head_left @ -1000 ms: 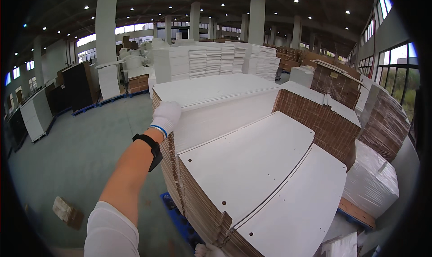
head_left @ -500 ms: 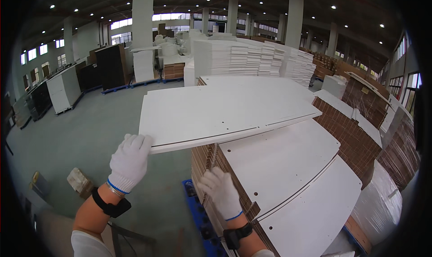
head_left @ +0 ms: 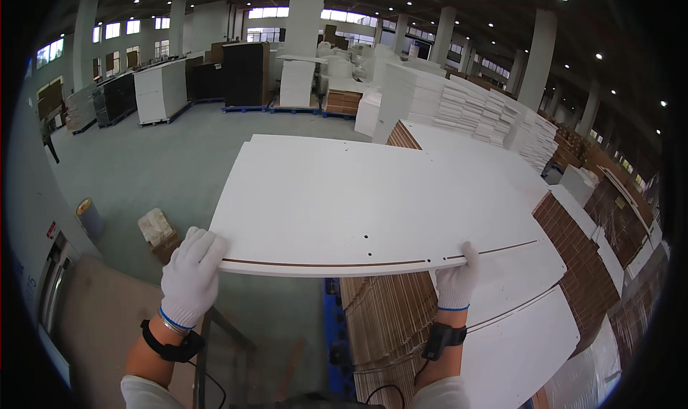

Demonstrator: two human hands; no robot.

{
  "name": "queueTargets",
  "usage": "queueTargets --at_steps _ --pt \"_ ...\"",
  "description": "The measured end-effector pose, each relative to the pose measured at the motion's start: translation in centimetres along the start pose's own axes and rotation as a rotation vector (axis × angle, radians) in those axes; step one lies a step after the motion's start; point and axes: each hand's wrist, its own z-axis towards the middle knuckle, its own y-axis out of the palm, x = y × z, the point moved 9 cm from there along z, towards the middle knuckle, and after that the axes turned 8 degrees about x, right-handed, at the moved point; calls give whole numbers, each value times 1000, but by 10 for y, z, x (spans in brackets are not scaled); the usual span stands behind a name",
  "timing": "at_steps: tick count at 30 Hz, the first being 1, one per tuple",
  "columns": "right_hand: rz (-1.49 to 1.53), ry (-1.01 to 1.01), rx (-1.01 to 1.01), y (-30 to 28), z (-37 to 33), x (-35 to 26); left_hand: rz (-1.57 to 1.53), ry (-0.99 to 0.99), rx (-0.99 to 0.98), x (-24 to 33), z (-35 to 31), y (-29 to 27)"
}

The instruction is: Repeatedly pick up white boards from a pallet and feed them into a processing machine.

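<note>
A large white panel (head_left: 322, 194) with a dark groove along its near edge and a few small holes spans the space between my hands. My left hand (head_left: 192, 276), in a white knit glove, grips its near left corner. Gloved the same way, my right hand (head_left: 459, 276) is closed on the near edge further right, fingers under the board and thumb on top. The panel's left part hangs out over the floor, while its right part lies over a stack of similar white panels (head_left: 494, 344) with brown edges. Where the fingertips sit beneath the board is hidden.
The stack stands on a blue pallet (head_left: 335, 337). More panel stacks (head_left: 580, 244) are at the right, some wrapped in film (head_left: 638, 316). Tall white piles (head_left: 459, 101) rise behind. A brown-topped table (head_left: 122, 323) is at lower left, near a wrapped bundle (head_left: 158, 230).
My right hand has moved from the stack's side up to the panel's near edge and gripped it. The panel has shifted left off the stack, and the view has turned left.
</note>
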Motion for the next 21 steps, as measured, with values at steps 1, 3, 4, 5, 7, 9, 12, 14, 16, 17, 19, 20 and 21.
queueTargets --at_steps 1,3,4,5,7,9,12,14,16,17,19,20,21 --pt "30 8 -39 -1 -6 1 0 -10 4 -2 -8 -6" --pt "30 30 -41 -2 -23 9 -155 -151 -62 -15 -35 -13" --pt "30 44 -30 -3 -31 14 -145 -162 -59 -14 -49 -15" --pt "40 91 -45 2 -40 25 -133 -312 19 -26 -68 -31" --pt "21 121 -75 -3 -49 35 -214 -542 39 -44 -108 -40" --pt "6 174 -120 -1 -60 52 -518 -742 16 -54 -151 -44" --pt "-12 197 -110 1 -78 80 -1034 -955 31 -64 -210 -58" --pt "-11 308 -270 19 -92 98 -1641 -1181 216 -62 -238 -70" --pt "-29 396 -336 30 -108 121 -1542 -1285 274 -67 -264 -86" --pt "-5 404 -370 40 -121 131 -1521 -1412 324 -74 -292 -90" --pt "28 453 -452 50 -147 151 -1478 -1557 412 -73 -324 -116" --pt "22 487 -470 54 -161 160 -1407 -1658 483 -70 -331 -125" --pt "10 531 -466 56 -176 170 -1329 -1751 551 -69 -344 -140"
